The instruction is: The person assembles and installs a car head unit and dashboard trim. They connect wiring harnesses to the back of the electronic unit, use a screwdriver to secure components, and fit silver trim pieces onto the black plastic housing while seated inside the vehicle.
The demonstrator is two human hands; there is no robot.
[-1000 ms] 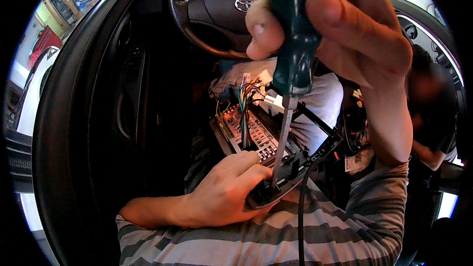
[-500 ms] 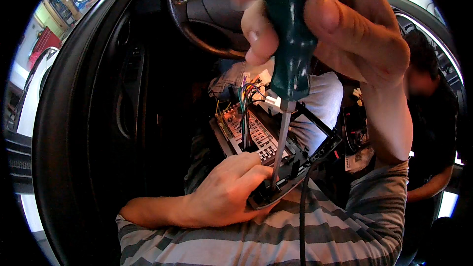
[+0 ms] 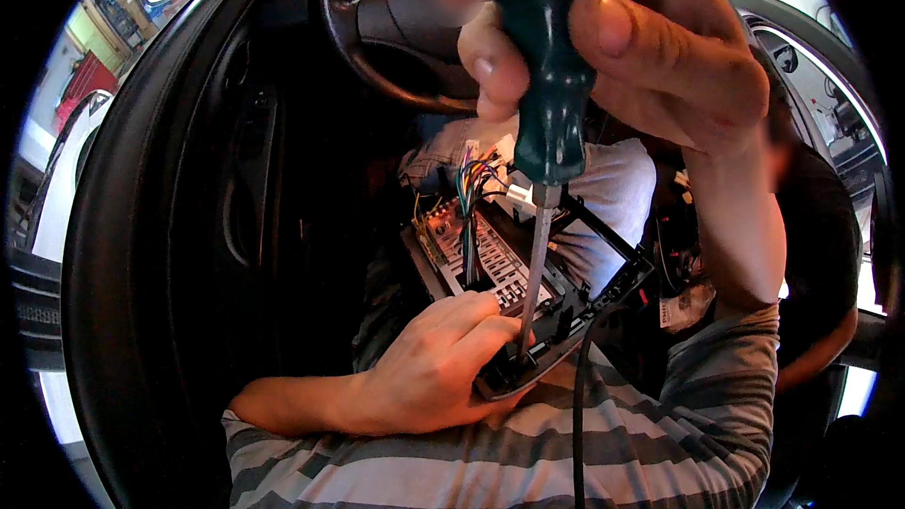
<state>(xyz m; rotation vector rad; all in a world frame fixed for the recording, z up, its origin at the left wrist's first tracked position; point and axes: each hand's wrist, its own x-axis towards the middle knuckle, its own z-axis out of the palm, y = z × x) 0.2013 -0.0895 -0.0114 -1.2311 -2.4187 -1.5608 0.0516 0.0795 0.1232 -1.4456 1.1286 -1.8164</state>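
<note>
My right hand (image 3: 674, 66) is wrapped around the dark green handle of a screwdriver (image 3: 549, 108), held upright close to the camera. Its metal shaft slants down to the near corner of a black plastic trim frame (image 3: 617, 275) on my lap. The tip meets the frame beside my left fingers; the exact contact spot is too dark to make out. My left hand (image 3: 434, 358) grips that near corner, thumb side hidden. A car stereo unit (image 3: 504, 273) with a metal casing sits in the frame. Coloured wires (image 3: 467, 190) and a white connector (image 3: 521, 196) rise from its far end.
A steering wheel (image 3: 344, 33) stands beyond my lap, and the black door panel (image 3: 141, 254) runs along the left. A black cable (image 3: 580, 415) hangs from the frame over my striped shirt. Another person in black (image 3: 818, 236) is at the right, beside the console (image 3: 681, 236).
The screwdriver handle and my right hand have shifted slightly left, while the tip stays at the frame's corner. My left hand keeps its place. The other person has leaned lower.
</note>
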